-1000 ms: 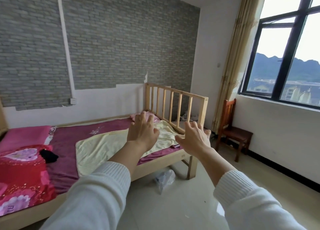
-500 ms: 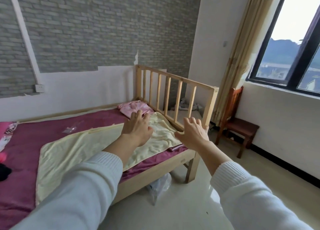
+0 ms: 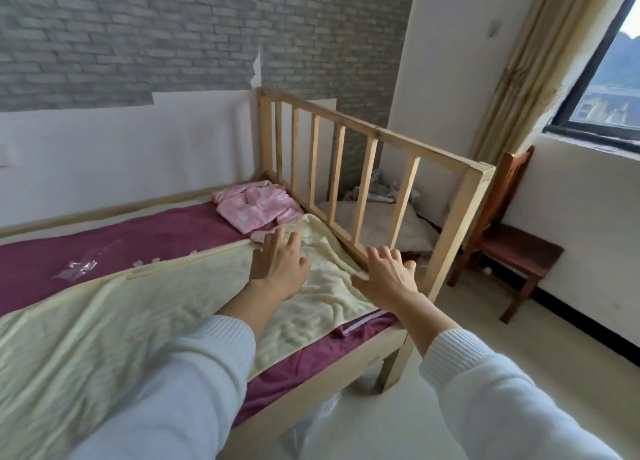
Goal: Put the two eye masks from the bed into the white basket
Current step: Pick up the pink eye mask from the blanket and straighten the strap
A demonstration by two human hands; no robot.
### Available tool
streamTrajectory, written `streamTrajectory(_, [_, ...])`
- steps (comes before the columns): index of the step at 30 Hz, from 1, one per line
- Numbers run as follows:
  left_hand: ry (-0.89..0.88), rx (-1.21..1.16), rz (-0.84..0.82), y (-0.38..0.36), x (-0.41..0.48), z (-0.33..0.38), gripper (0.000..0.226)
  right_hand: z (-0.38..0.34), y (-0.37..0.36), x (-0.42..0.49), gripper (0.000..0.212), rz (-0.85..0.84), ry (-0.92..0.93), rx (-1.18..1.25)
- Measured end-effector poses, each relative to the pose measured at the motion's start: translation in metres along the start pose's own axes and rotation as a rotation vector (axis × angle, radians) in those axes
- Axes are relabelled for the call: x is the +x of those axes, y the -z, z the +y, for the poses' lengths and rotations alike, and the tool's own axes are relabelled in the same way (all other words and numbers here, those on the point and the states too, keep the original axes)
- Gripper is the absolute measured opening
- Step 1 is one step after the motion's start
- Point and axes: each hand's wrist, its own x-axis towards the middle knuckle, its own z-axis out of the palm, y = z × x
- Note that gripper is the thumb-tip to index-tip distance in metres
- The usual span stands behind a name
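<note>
A wooden bed (image 3: 349, 366) fills the left and centre, set against a wall that is grey brick-pattern above and white below. Taking the bed as landmark: a dark magenta sheet (image 3: 145, 237) covers its mattress, and a pale yellow blanket (image 3: 131, 321) lies spread over the near half of it, reaching the foot end. A slatted wooden footboard (image 3: 374, 161) stands upright at the bed's right end. Beyond that footboard, on the floor, lies a heap of whitish cloth (image 3: 374, 217). Further right of the bed a dark wooden chair (image 3: 516, 251) stands under the window (image 3: 609, 78), with a beige curtain (image 3: 526, 61) hanging beside it. A folded pink patterned garment (image 3: 256, 206) lies on the sheet in the bed's far corner by the footboard. A scrap of clear plastic (image 3: 76, 269) rests on the sheet toward the bed's left. Clear plastic (image 3: 311, 425) also shows on the floor under the bed's near rail

The left hand (image 3: 277, 262) hovers over the blanket near the foot end, fingers spread wide, holding nothing. The right hand (image 3: 388, 276) hovers just before the footboard's near post, also spread wide and empty. Both arms wear white sleeves (image 3: 485, 397)

No eye mask can be made out on the visible part of the bed, and no basket is in view. No writing or label is readable anywhere
</note>
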Motion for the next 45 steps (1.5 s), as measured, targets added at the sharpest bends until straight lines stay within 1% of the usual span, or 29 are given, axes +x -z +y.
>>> streamTrajectory(3, [0.079, -0.034, -0.059, -0.040, 0.060, -0.013, 0.048, 0.020, -0.033, 0.069, 0.067, -0.081, -0.001, -0.021])
streamTrajectory(7, [0.186, -0.040, -0.176, -0.085, 0.119, -0.047, 0.048, 0.021, -0.075, 0.146, 0.069, -0.205, 0.000, -0.027])
streamTrajectory(11, [0.306, -0.068, -0.275, -0.131, 0.175, -0.089, 0.047, 0.004, -0.121, 0.222, 0.068, -0.311, 0.032, -0.019])
streamTrajectory(16, [0.375, -0.103, -0.357, -0.181, 0.259, -0.147, 0.045, -0.026, -0.174, 0.321, 0.064, -0.417, 0.029, -0.004])
streamTrajectory(20, [0.419, -0.145, -0.392, -0.222, 0.321, -0.187, 0.044, -0.047, -0.216, 0.394, 0.065, -0.488, 0.017, 0.041])
streamTrajectory(24, [0.486, -0.205, -0.461, -0.273, 0.366, -0.216, 0.047, -0.058, -0.263, 0.458, 0.063, -0.570, -0.014, 0.088])
streamTrajectory(28, [0.557, -0.234, -0.512, -0.332, 0.405, -0.242, 0.050, -0.064, -0.322, 0.520, 0.063, -0.656, -0.004, 0.109])
streamTrajectory(33, [0.722, -0.357, -0.496, -0.412, 0.443, -0.275, 0.054, -0.066, -0.413, 0.585, 0.062, -0.770, 0.042, 0.178])
streamTrajectory(36, [0.844, -0.486, -0.444, -0.454, 0.465, -0.290, 0.053, -0.071, -0.460, 0.613, 0.063, -0.798, -0.005, 0.273])
streamTrajectory(39, [0.983, -0.668, -0.325, -0.482, 0.485, -0.303, 0.041, -0.080, -0.499, 0.635, 0.063, -0.811, -0.087, 0.405])
streamTrajectory(42, [1.191, -0.996, -0.204, -0.496, 0.501, -0.311, 0.023, -0.091, -0.529, 0.644, 0.051, -0.864, -0.257, 0.626])
streamTrajectory(44, [1.289, -1.140, -0.164, -0.503, 0.506, -0.312, 0.010, -0.094, -0.543, 0.641, 0.045, -0.862, -0.370, 0.735])
streamTrajectory(45, [1.331, -1.189, -0.159, -0.506, 0.507, -0.312, 0.009, -0.095, -0.548, 0.640, 0.041, -0.852, -0.396, 0.754])
